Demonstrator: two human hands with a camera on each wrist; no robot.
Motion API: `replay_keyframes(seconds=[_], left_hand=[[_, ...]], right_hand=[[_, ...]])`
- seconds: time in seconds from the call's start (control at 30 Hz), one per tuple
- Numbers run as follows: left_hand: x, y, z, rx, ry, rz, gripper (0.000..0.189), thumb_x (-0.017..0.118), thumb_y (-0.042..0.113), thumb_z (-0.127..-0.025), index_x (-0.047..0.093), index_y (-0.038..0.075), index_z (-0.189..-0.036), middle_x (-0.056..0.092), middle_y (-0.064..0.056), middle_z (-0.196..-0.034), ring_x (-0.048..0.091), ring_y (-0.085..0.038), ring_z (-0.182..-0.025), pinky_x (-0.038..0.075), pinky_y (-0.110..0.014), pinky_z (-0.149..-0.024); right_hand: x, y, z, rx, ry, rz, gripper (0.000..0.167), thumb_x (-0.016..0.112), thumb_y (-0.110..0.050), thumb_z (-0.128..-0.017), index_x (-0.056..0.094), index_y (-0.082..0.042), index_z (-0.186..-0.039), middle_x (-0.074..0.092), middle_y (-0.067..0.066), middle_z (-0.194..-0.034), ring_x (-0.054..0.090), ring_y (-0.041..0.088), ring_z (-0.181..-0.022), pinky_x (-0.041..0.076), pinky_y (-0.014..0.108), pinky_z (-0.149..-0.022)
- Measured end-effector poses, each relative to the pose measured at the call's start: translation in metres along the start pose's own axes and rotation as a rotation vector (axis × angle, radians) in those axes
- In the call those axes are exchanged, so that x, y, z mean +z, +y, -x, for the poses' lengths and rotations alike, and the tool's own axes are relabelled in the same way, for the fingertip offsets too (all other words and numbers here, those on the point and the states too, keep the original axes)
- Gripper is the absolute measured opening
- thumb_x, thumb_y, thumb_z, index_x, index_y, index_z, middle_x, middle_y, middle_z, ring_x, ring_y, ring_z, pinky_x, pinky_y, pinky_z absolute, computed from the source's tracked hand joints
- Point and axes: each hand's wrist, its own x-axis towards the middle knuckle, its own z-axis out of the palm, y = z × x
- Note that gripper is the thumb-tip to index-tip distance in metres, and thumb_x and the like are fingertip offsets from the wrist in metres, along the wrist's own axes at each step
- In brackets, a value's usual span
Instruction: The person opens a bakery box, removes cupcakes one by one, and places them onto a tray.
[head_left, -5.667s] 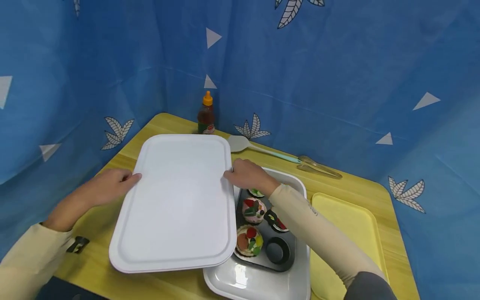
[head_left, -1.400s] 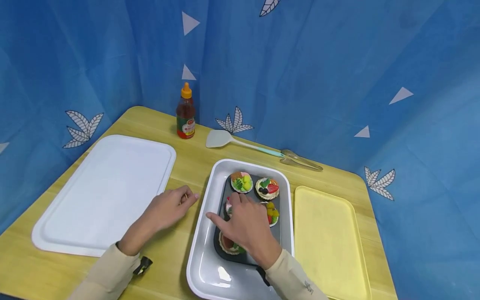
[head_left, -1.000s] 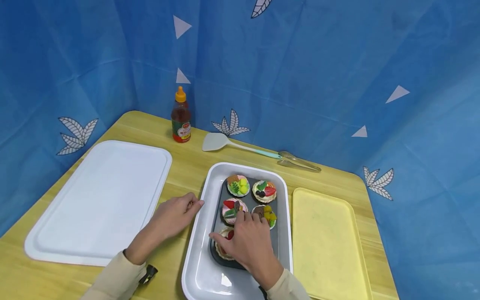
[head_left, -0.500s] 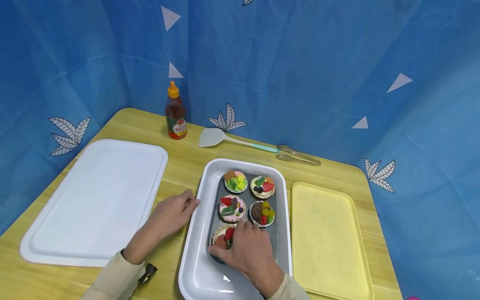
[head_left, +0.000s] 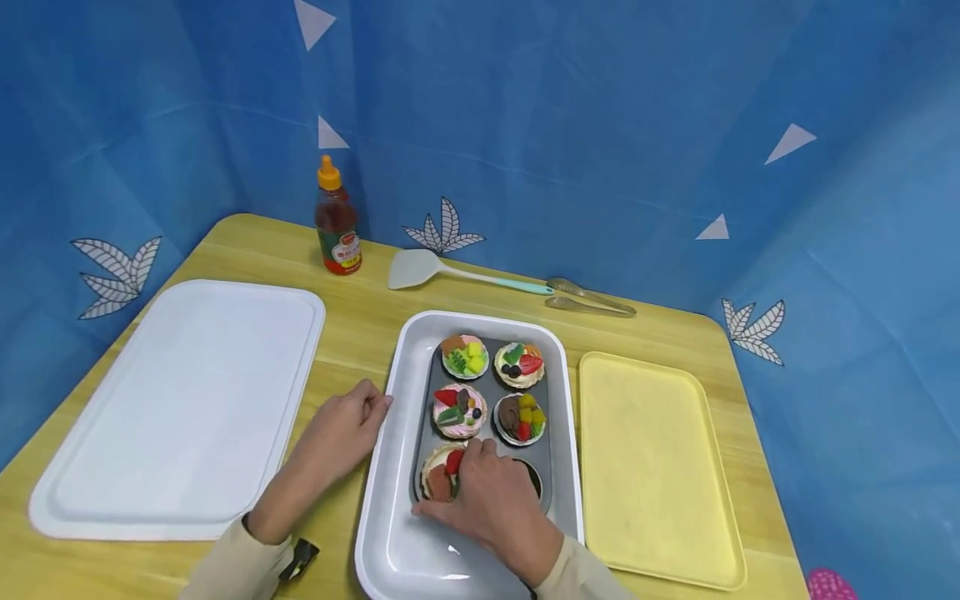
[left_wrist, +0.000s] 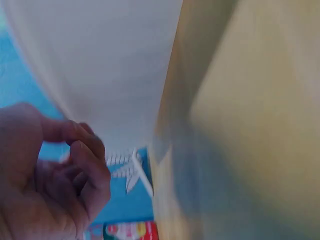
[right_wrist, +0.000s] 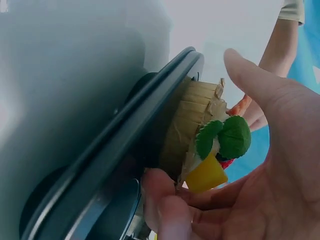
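My right hand (head_left: pixel 491 500) is over the front-left fruit tart (head_left: pixel 437 482) in the dark muffin tin (head_left: pixel 483 496). In the right wrist view its fingertips (right_wrist: pixel 161 186) are at the pleated side of that tart, and the thumb stands a little apart from the edge. Several more tarts sit in the other cups; the front-right cup is partly hidden by my hand and shows dark inside. The tin lies in a deep white tray (head_left: pixel 381 508). My left hand (head_left: pixel 341 433) rests by this tray's left rim, fingers loosely curled, with nothing seen between them.
A flat white lid-like tray (head_left: pixel 180 400) lies on the left side of the wooden table, and a yellow tray (head_left: pixel 652 475) on the right. Along the back are a sauce bottle (head_left: pixel 339 229), a pale spatula (head_left: pixel 415 268) and metal tongs (head_left: pixel 588 298). Blue curtain hangs behind.
The flat white tray, earlier held up in both hands, lies on the left. My right hand has moved from the middle tarts toward me, to the front-left one. My left hand stays near the rim.
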Motion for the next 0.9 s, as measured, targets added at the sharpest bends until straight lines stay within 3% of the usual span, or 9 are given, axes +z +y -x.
replay_keyframes(seconds=[0.2,0.3,0.4,0.73,0.9], left_hand=[[0.011,0.014,0.005,-0.155,0.038,0.075,0.029,0.045,0.028,-0.106,0.057,0.002,-0.105,0.048,-0.002,-0.057,0.048,-0.017,-0.049,0.039,-0.033,-0.049],[0.014,0.018,0.005,-0.193,0.04,0.076,0.03,0.043,0.029,-0.106,0.055,0.001,-0.109,0.048,-0.003,-0.058,0.05,-0.019,-0.05,0.04,-0.034,-0.049],[0.018,0.019,0.005,-0.209,0.043,0.063,0.03,0.042,0.029,-0.106,0.053,0.001,-0.112,0.049,-0.004,-0.059,0.052,-0.02,-0.052,0.04,-0.034,-0.05],[0.026,0.021,0.008,-0.219,0.076,0.059,0.033,0.044,0.027,-0.106,0.05,-0.002,-0.121,0.056,-0.006,-0.063,0.055,-0.019,-0.054,0.041,-0.035,-0.049],[0.027,0.023,0.01,-0.212,0.075,0.067,0.032,0.045,0.025,-0.106,0.05,-0.001,-0.123,0.056,-0.005,-0.064,0.055,-0.017,-0.054,0.042,-0.034,-0.049]], right_hand=[[-0.001,0.0,-0.003,0.012,-0.05,-0.063,0.097,0.074,-0.078,-0.066,0.062,0.009,-0.108,0.056,0.011,-0.078,0.055,0.021,-0.051,0.046,0.035,-0.047],[0.0,0.0,-0.004,-0.002,-0.061,-0.077,0.09,0.076,-0.072,-0.07,0.062,0.009,-0.107,0.06,0.014,-0.084,0.056,0.02,-0.052,0.047,0.034,-0.048],[0.001,-0.001,-0.005,-0.017,-0.066,-0.073,0.083,0.077,-0.067,-0.073,0.063,0.008,-0.106,0.061,0.015,-0.086,0.054,0.018,-0.052,0.048,0.032,-0.048],[0.002,-0.003,-0.005,-0.019,-0.05,-0.064,0.061,0.078,-0.052,-0.076,0.06,0.002,-0.097,0.048,0.006,-0.073,0.045,0.014,-0.047,0.04,0.028,-0.041],[0.004,-0.003,-0.004,-0.021,-0.031,-0.054,0.058,0.078,-0.052,-0.074,0.058,-0.001,-0.092,0.046,0.005,-0.071,0.045,0.013,-0.046,0.039,0.027,-0.041]])
